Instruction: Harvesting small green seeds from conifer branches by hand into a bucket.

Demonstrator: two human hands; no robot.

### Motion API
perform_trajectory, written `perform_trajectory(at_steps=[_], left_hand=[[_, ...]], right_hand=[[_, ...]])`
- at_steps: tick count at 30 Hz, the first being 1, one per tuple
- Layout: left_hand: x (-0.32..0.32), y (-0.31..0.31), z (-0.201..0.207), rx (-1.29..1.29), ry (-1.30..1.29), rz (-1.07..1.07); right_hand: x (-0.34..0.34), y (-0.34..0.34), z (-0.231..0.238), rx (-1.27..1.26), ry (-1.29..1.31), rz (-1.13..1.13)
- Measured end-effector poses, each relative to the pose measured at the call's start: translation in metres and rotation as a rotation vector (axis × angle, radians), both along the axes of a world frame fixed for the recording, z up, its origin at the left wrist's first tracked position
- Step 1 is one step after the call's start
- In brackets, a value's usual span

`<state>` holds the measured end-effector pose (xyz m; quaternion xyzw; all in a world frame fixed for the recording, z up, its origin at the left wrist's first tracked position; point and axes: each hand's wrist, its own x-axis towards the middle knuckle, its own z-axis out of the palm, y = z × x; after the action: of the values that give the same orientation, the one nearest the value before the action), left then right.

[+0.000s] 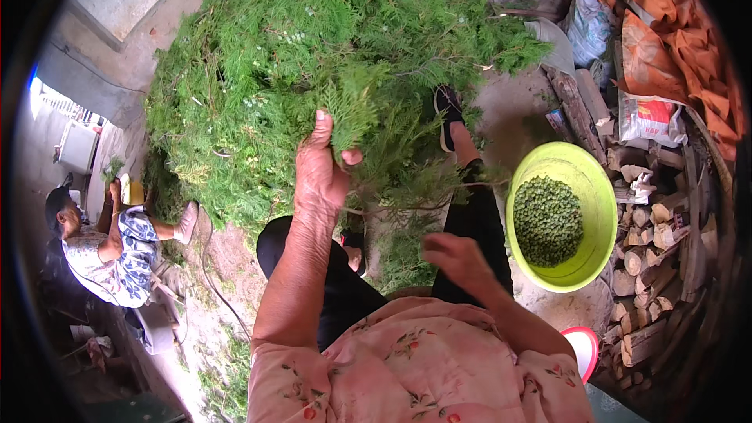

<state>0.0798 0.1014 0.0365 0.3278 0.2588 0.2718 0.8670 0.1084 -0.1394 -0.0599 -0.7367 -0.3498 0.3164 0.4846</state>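
My left hand (323, 172) is raised over the near edge of a big heap of green conifer branches (258, 70). Its thumb points up and its fingers are closed on a leafy conifer sprig (350, 106), whose fronds stick out past the thumb. My right hand (456, 257) is lower, over my right thigh, with its fingers curled but smeared by motion; whether it holds anything does not show. To its right, a yellow-green plastic basin (601, 219) is partly filled with small green berries or cones (548, 223).
Split firewood (642, 266) is stacked on the far right, below an orange tarp (677, 39) and a red-and-white sack (650, 119). A red-rimmed white container (583, 348) stands near my right elbow. Another person (106, 247) sits at the left holding a sprig. A cable (210, 258) crosses the floor.
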Motion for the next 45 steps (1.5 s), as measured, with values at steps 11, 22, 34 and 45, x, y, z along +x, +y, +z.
perform_trajectory(at_steps=[11, 22, 34, 45], left_hand=[[0.033, -0.063, 0.022, 0.312, -0.107, -0.188], [-0.077, -0.040, -0.050, 1.185, 0.625, -0.217], [-0.104, -0.076, -0.060, 0.354, 0.327, -0.616], [-0.114, -0.068, -0.023, 0.360, 0.412, -0.323]], right_hand=[[-0.005, 0.093, -0.001, 0.551, 0.938, -0.433], [0.055, 0.051, 0.009, 0.692, 1.066, -0.116], [0.057, 0.051, -0.017, 0.597, 1.180, 0.084], [0.041, 0.073, -0.007, 0.357, 1.000, 0.039]])
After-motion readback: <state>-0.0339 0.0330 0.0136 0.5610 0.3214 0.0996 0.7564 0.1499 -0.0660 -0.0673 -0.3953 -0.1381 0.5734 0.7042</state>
